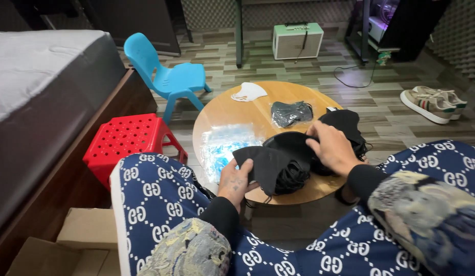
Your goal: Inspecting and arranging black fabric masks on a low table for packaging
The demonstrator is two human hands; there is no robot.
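Observation:
I sit at a small round wooden table (232, 110). My left hand (235, 180) pinches the near edge of a black face mask (265, 163) at the table's front edge. My right hand (332, 148) rests on a pile of black face masks (345, 125) at the right side, fingers curled into it. On the table there are also a clear bag of blue masks (224, 145), a clear bag of dark masks (291, 112) and a white mask (249, 92) at the far edge.
My knees in blue patterned trousers (160, 199) flank the table. A red plastic stool (127, 140) and a blue child's chair (166, 76) stand to the left beside a bed (38, 82). A cardboard box (73, 245) lies lower left. Sneakers (434, 102) sit far right.

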